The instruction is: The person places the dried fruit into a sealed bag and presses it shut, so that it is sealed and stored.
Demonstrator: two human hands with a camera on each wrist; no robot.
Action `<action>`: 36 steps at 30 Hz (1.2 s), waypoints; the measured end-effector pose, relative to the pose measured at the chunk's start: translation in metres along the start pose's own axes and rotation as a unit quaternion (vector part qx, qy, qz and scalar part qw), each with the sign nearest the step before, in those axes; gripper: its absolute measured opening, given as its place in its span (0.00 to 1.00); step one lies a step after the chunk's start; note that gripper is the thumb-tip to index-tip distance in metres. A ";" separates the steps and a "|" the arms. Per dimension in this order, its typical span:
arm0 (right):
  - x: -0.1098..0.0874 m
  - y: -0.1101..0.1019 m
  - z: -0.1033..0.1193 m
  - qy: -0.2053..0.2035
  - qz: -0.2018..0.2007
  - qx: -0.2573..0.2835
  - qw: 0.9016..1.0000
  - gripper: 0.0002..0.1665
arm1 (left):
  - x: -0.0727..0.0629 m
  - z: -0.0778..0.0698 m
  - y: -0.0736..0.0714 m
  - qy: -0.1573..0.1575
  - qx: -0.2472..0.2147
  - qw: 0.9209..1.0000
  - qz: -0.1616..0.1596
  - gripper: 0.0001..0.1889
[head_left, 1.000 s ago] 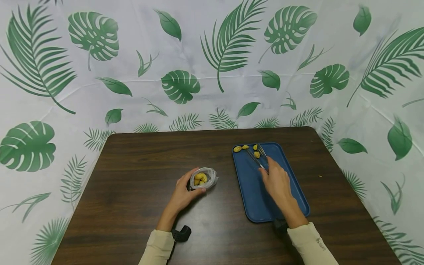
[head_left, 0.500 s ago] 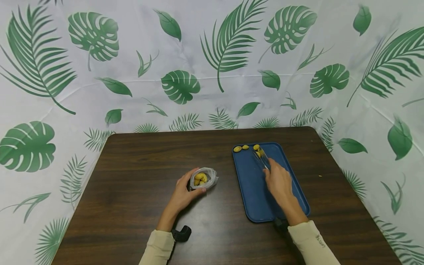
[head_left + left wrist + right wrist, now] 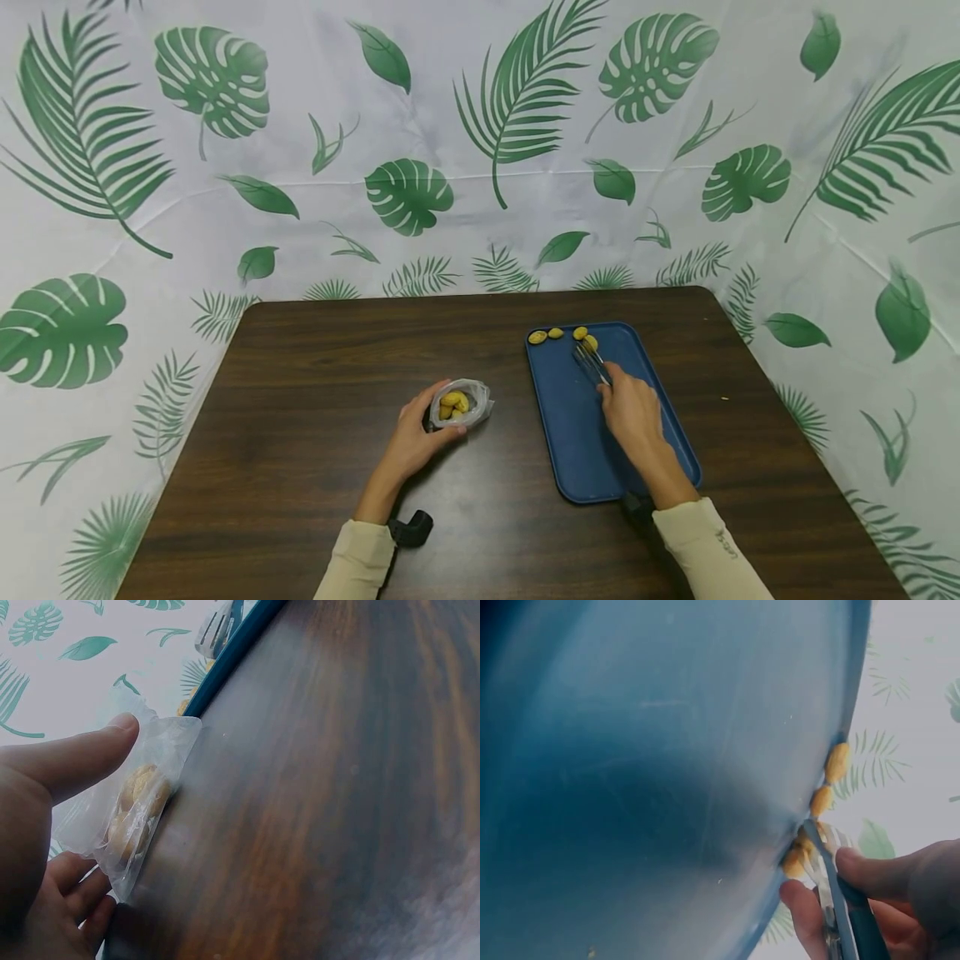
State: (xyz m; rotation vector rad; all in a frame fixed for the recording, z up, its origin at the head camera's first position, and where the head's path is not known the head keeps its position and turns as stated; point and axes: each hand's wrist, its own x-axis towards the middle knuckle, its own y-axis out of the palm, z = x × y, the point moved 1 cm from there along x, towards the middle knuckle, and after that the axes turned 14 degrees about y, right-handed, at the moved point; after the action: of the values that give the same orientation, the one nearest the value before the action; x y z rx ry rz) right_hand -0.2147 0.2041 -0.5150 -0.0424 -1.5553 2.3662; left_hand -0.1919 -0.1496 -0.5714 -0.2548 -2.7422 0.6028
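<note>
1. The two hands are held well apart, each occupied with a thing of its own.
2. By the left hand (image 3: 416, 429), a clear plastic bag (image 3: 482, 402) is gripped, with the thumb curved round its near side and the fingers round its far side.
3. Inside the bag, just beside the left palm, several bagged yellow pieces (image 3: 453, 404) are seen; its mouth is turned upward.
4. By the right hand (image 3: 632, 412), a pair of metal tongs (image 3: 592, 368) is clasped between thumb and fingers, with the tips pointed forward and away from the wrist.
5. Beneath the right hand, and to the right of the left hand, a blue tray (image 3: 570, 442) is laid.
6. Along the tray's far edge, beyond the right fingertips, four yellow pieces (image 3: 537, 337) are spread — two farther to the left, two close by the tongs' tips. Whether any is pinched there cannot be told.
7. Tray and bag are borne by a dark wooden table (image 3: 322, 358); to the right of the right hand, a tiny yellow scrap (image 3: 724, 398) is seen on it.
8. Below the left hand, a black device (image 3: 412, 529) is worn at the wrist.
9. Beyond both hands, a leaf-printed cloth (image 3: 322, 75) is hung.
</note>
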 end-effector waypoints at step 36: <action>-0.033 -0.028 0.025 -0.033 -0.022 0.095 0.995 0.24 | 0.001 0.001 0.000 -0.011 0.007 1.000 0.002 0.41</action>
State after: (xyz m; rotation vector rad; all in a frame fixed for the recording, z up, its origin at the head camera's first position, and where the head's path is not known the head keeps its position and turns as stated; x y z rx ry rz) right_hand -0.1812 0.1832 -0.4839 0.1114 -1.3360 2.4929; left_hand -0.1933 -0.1492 -0.5717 -0.2527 -2.7585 0.6284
